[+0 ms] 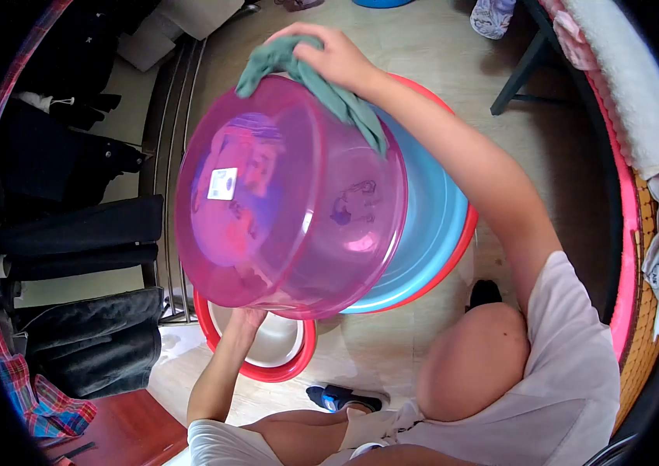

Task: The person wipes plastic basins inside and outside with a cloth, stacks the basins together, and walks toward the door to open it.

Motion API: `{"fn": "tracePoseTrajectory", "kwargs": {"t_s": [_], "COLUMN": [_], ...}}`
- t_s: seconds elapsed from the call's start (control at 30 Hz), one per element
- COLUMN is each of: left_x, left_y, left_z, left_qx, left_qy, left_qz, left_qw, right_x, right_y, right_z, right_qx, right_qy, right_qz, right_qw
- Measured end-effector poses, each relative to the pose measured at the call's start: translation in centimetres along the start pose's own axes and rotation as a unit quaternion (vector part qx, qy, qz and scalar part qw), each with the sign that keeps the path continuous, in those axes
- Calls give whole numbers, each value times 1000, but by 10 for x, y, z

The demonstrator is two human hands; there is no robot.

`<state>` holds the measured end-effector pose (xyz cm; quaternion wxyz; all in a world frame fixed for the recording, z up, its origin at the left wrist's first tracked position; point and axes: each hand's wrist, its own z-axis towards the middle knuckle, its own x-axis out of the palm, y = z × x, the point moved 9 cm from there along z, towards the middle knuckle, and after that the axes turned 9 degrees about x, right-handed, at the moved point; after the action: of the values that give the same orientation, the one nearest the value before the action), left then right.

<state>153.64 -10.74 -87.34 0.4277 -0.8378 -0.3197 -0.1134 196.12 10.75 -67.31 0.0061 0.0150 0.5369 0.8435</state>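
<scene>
A translucent purple-pink basin (353, 210) is tipped on its side in front of me, its printed base with a white label facing left. At the top of the view, my right hand (326, 54) is closed on a green cloth (333, 97), which lies over the basin's upper outer wall. My left hand (248, 317) is at the basin's lower edge, supporting it from below; its fingers are mostly hidden behind the basin. Behind the purple basin are a light blue basin (430, 225) and a red rim around it.
A smaller red basin with a white inside (308, 353) sits on the floor at lower left. Dark clothes (73, 233) hang along a metal rack at left. A dark-legged stool or table (520, 78) and a bed edge with white bedding (640, 93) are at right.
</scene>
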Motion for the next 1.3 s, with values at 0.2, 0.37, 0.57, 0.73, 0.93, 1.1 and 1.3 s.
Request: {"fn": "tracePoseTrajectory", "kwargs": {"t_s": [0.2,0.37,0.57,0.73,0.93,1.1,1.3], "left_x": [-17,-5,24,18,-8,-2,-6], "left_y": [-11,-17,-28,-18,1,0,2], "left_z": [12,-6,-19,-10,8,6,10], "left_qx": [57,88,158,145,83,94,76], "left_qy": [38,-8,23,71,24,22,56], "left_qz": [62,101,118,118,68,87,82], "left_qw": [996,991,980,980,994,992,992], "right_x": [-38,-42,14,70,83,56,54], "right_y": [-67,2,61,82,72,63,110], "right_z": [16,-8,-37,-37,-43,-38,-97], "right_qx": [250,210,245,313,247,61,-32], "right_qy": [-32,58,157,206,224,305,434], "right_qz": [483,554,518,426,196,-20,-190], "right_qw": [838,803,804,823,922,950,880]}}
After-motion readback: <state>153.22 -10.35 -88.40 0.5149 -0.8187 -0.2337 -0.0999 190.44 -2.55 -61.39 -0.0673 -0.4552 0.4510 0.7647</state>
